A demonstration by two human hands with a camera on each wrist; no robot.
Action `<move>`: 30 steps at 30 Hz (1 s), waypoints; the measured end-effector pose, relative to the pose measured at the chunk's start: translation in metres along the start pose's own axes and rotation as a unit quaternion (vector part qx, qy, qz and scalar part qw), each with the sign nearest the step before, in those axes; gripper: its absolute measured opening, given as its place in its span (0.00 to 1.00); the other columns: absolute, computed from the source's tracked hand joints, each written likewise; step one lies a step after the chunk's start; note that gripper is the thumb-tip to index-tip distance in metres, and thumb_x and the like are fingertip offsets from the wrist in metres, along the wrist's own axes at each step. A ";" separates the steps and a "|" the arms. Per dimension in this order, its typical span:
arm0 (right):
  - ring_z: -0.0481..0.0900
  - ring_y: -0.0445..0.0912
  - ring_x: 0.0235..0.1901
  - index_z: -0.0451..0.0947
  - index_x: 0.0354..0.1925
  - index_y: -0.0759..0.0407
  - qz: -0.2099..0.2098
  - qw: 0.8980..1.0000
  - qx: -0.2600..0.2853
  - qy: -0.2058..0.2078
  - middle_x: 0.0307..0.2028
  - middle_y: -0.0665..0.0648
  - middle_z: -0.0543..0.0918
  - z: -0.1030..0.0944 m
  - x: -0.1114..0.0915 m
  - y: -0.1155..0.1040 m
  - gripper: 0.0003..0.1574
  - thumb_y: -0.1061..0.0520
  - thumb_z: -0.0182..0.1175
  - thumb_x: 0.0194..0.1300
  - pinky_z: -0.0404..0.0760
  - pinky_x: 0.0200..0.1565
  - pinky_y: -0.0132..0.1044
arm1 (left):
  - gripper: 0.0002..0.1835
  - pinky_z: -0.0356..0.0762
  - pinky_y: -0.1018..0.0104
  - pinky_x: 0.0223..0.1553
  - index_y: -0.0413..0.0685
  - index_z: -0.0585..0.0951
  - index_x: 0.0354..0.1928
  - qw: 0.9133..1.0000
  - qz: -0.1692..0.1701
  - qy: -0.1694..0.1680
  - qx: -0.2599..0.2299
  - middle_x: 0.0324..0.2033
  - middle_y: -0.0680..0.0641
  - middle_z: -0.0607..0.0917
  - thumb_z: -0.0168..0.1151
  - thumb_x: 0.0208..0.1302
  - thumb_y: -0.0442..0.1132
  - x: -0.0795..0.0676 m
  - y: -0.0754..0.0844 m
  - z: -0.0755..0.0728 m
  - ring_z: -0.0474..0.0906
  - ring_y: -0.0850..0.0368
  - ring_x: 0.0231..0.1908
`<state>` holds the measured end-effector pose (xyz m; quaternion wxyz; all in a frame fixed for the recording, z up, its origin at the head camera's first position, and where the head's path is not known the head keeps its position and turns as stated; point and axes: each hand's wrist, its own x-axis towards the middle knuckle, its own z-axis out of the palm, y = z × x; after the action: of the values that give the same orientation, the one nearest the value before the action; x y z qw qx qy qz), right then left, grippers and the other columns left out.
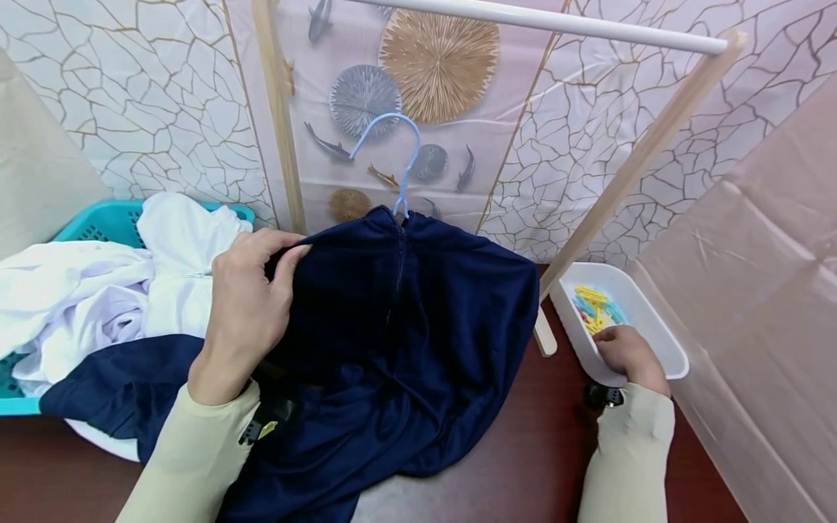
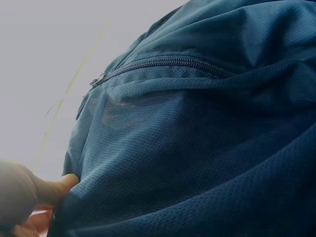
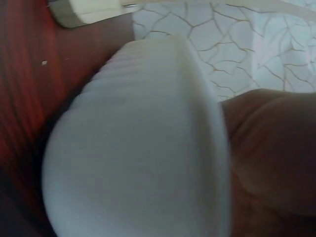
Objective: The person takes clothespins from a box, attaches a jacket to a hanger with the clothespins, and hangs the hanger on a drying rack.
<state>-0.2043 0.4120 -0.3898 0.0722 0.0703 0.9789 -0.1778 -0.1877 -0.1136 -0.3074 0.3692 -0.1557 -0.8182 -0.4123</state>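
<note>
Pinching creased navy mesh zip-front top (image 1: pixel 464 298) on blue hanger (image 1: pixel 416 149) w/ L hand (image 1: pixel 251 305); can't tell grip of R hand (image 1: pixel 631 352) in white tub (image 1: pixel 644 309) near pegs (image 1: pixel 591 295).

A zippered navy garment (image 1: pixel 464 312) drapes a blue hanger (image 1: pixel 417 145); coloured pegs (image 1: pixel 592 302) lie in a white basin (image 1: pixel 657 338).

A teal basket (image 1: pixel 19 407) at the left holds heaped white clothes (image 1: pixel 179 229); a wooden rack (image 1: pixel 643 156) with a white rod (image 1: pixel 575 25) stands before a crackle-patterned backdrop (image 1: pixel 170 102) with round motifs (image 1: pixel 439 62).
</note>
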 end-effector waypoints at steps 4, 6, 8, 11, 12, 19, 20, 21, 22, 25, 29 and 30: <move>0.78 0.65 0.44 0.77 0.54 0.78 0.028 1.000 -0.005 0.010 0.53 0.80 0.78 0.001 0.003 0.000 0.26 0.60 0.50 0.65 0.77 0.42 0.46 | 0.06 0.74 0.52 0.45 0.33 0.87 0.40 1.000 0.002 -0.001 -0.001 0.38 0.37 0.90 0.66 0.67 0.30 0.000 0.000 0.000 0.82 0.40 0.42; 0.77 0.64 0.42 0.76 0.54 0.77 0.049 0.999 -0.003 0.012 0.52 0.79 0.78 0.001 0.003 0.001 0.27 0.61 0.50 0.61 0.75 0.39 0.43 | 0.06 0.74 0.52 0.45 0.33 0.87 0.40 1.000 0.003 -0.001 -0.003 0.37 0.38 0.90 0.66 0.67 0.30 0.001 0.000 0.000 0.82 0.40 0.42; 0.77 0.63 0.41 0.76 0.54 0.77 0.071 0.997 0.000 0.012 0.51 0.79 0.78 0.000 0.003 0.001 0.29 0.62 0.50 0.57 0.75 0.37 0.41 | 0.06 0.74 0.53 0.45 0.34 0.87 0.40 1.000 0.004 -0.002 -0.005 0.37 0.38 0.90 0.66 0.67 0.30 0.001 0.000 0.000 0.82 0.40 0.42; 0.77 0.62 0.39 0.77 0.53 0.77 0.109 0.994 0.018 0.011 0.47 0.78 0.79 0.001 0.003 0.001 0.28 0.61 0.52 0.57 0.74 0.34 0.39 | 0.05 0.74 0.54 0.45 0.34 0.87 0.40 1.000 0.007 -0.004 -0.008 0.37 0.38 0.90 0.66 0.67 0.30 0.001 0.000 0.000 0.83 0.41 0.42; 0.77 0.61 0.39 0.78 0.52 0.76 0.118 0.993 0.023 0.013 0.47 0.78 0.79 0.001 0.002 0.001 0.27 0.61 0.53 0.57 0.74 0.33 0.39 | 0.05 0.74 0.55 0.45 0.34 0.88 0.40 1.000 0.007 -0.005 -0.008 0.37 0.38 0.90 0.66 0.67 0.30 0.001 0.000 0.000 0.83 0.41 0.42; 0.78 0.58 0.36 0.82 0.46 0.75 0.122 0.991 0.043 0.040 0.40 0.74 0.82 0.000 -0.003 -0.003 0.25 0.56 0.56 0.59 0.73 0.30 0.37 | 0.05 0.74 0.54 0.46 0.35 0.88 0.40 1.000 0.010 -0.010 -0.009 0.37 0.39 0.90 0.66 0.67 0.30 0.001 0.000 -0.001 0.83 0.42 0.42; 0.78 0.58 0.36 0.81 0.47 0.75 0.119 0.991 0.042 0.035 0.40 0.74 0.82 -0.001 -0.003 -0.003 0.24 0.56 0.56 0.60 0.73 0.31 0.37 | 0.05 0.74 0.54 0.46 0.35 0.88 0.40 1.000 0.011 -0.011 -0.010 0.37 0.39 0.90 0.66 0.67 0.30 0.000 0.000 -0.001 0.83 0.42 0.42; 0.77 0.58 0.36 0.81 0.47 0.75 0.116 0.992 0.040 0.027 0.40 0.74 0.81 -0.002 -0.004 -0.004 0.24 0.56 0.56 0.61 0.72 0.31 0.37 | 0.05 0.74 0.54 0.46 0.35 0.88 0.40 1.000 0.011 -0.012 -0.010 0.37 0.39 0.90 0.66 0.67 0.30 0.000 0.000 -0.001 0.83 0.42 0.42; 0.77 0.58 0.37 0.80 0.48 0.75 0.114 0.993 0.037 0.015 0.41 0.74 0.81 -0.003 -0.005 -0.004 0.24 0.56 0.56 0.63 0.72 0.32 0.37 | 0.05 0.74 0.54 0.46 0.35 0.88 0.40 1.000 0.012 -0.012 -0.010 0.37 0.39 0.90 0.66 0.66 0.30 0.000 0.000 -0.001 0.83 0.42 0.42; 0.76 0.58 0.37 0.80 0.50 0.75 0.113 0.993 0.034 0.011 0.40 0.73 0.81 -0.004 -0.006 -0.005 0.25 0.56 0.57 0.63 0.72 0.32 0.37 | 0.05 0.74 0.53 0.46 0.34 0.88 0.40 1.000 0.013 -0.014 -0.011 0.37 0.39 0.90 0.66 0.66 0.29 0.001 0.000 -0.001 0.83 0.42 0.43; 0.76 0.58 0.35 0.82 0.47 0.76 0.139 0.986 0.066 0.062 0.37 0.72 0.82 -0.001 -0.007 -0.006 0.24 0.56 0.61 0.61 0.72 0.30 0.37 | 0.05 0.75 0.52 0.47 0.34 0.88 0.41 1.000 0.014 -0.015 -0.013 0.37 0.39 0.90 0.66 0.66 0.29 0.000 0.000 -0.001 0.83 0.42 0.43; 0.76 0.59 0.35 0.82 0.47 0.76 0.146 0.983 0.074 0.077 0.37 0.72 0.82 0.000 -0.007 -0.007 0.24 0.56 0.61 0.62 0.71 0.29 0.37 | 0.05 0.75 0.52 0.47 0.34 0.88 0.41 1.000 0.015 -0.016 -0.014 0.37 0.39 0.90 0.66 0.66 0.29 0.000 0.000 -0.001 0.83 0.42 0.43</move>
<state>-0.1989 0.4051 -0.3863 0.0159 0.2311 0.9448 -0.2316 -0.1876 -0.1142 -0.3069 0.3598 -0.1795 -0.8158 -0.4156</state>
